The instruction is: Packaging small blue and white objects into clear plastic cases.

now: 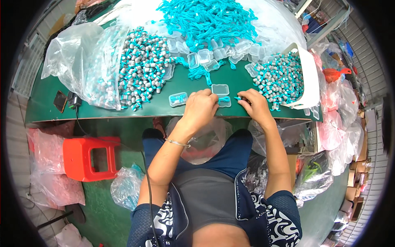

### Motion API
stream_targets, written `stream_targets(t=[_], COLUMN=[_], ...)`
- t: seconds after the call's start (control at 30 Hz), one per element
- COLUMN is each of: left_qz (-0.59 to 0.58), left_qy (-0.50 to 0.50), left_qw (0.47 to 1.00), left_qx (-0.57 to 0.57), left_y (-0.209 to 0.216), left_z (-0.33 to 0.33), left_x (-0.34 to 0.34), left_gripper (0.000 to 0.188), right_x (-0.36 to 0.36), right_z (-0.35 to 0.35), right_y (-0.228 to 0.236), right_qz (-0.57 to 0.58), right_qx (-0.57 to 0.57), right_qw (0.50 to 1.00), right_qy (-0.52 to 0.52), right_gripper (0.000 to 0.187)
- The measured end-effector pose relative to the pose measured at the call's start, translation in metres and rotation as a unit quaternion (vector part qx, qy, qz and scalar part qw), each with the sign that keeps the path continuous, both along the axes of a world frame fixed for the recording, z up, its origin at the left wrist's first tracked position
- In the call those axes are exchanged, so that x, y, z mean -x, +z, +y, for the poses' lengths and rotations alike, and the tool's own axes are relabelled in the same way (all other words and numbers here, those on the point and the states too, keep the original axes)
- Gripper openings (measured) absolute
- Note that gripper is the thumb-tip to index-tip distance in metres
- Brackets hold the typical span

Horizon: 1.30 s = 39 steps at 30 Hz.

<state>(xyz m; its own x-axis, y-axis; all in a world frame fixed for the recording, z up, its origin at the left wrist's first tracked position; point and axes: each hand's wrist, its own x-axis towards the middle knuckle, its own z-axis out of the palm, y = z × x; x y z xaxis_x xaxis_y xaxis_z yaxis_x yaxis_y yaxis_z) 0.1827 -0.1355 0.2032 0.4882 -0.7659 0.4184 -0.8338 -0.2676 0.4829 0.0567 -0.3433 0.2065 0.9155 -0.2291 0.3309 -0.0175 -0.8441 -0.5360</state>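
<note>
My left hand (202,105) is closed at the left edge of an open clear plastic case (224,104), its fingers covering part of it. Coiled teal cord (224,99) lies inside the case, and its lid (220,89) is folded back flat on the far side. To the right, my right hand (256,105) pinches a small teal-tipped piece (238,98), probably an earplug, mostly hidden by the fingertips. Left of my left hand lies a closed clear case (178,99) with teal cord and plugs in it.
Grey-and-teal plugs (144,66) spill from a clear bag (78,53) at left; more fill a white bin (311,78) on the right. A heap of teal cords (207,22) and loose clear cases (204,56) cover the far green table. A red stool (76,158) stands lower left.
</note>
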Motion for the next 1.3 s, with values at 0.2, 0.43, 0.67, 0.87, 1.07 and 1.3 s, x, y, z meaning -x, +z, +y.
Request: stream_targets(t=[0.2, 0.43, 0.67, 0.87, 1.07, 1.3], left_qz=[0.011, 0.046, 0.06, 0.085, 0.118, 0.093], left_qy=[-0.002, 0.003, -0.008, 0.018, 0.061, 0.057], left_qw=[1.0, 0.999, 0.998, 0.994, 0.989, 0.991], left_qx=[0.006, 0.029, 0.027, 0.074, 0.066, 0.079], left_y=[-0.001, -0.002, -0.008, -0.016, -0.018, -0.02], left_z=[0.0, -0.002, 0.001, -0.001, -0.005, -0.004], left_x=[0.001, 0.002, 0.003, 0.005, 0.011, 0.014], left_gripper=[0.012, 0.024, 0.024, 0.021, 0.021, 0.029], right_x=[-0.004, -0.016, -0.016, -0.018, -0.021, -0.041], right_z=[0.021, 0.034, 0.03, 0.029, 0.027, 0.012], right_y=[0.001, -0.001, -0.006, -0.002, 0.001, 0.003], right_qz=[-0.078, -0.076, -0.087, -0.074, -0.054, -0.053], right_qx=[-0.009, 0.122, 0.093, 0.074, 0.026, 0.023], right_qw=[0.996, 0.988, 0.99, 0.992, 0.996, 0.997], right_qy=[0.048, 0.05, 0.06, 0.063, 0.069, 0.05], right_gripper=[0.018, 0.017, 0.01, 0.009, 0.009, 0.022])
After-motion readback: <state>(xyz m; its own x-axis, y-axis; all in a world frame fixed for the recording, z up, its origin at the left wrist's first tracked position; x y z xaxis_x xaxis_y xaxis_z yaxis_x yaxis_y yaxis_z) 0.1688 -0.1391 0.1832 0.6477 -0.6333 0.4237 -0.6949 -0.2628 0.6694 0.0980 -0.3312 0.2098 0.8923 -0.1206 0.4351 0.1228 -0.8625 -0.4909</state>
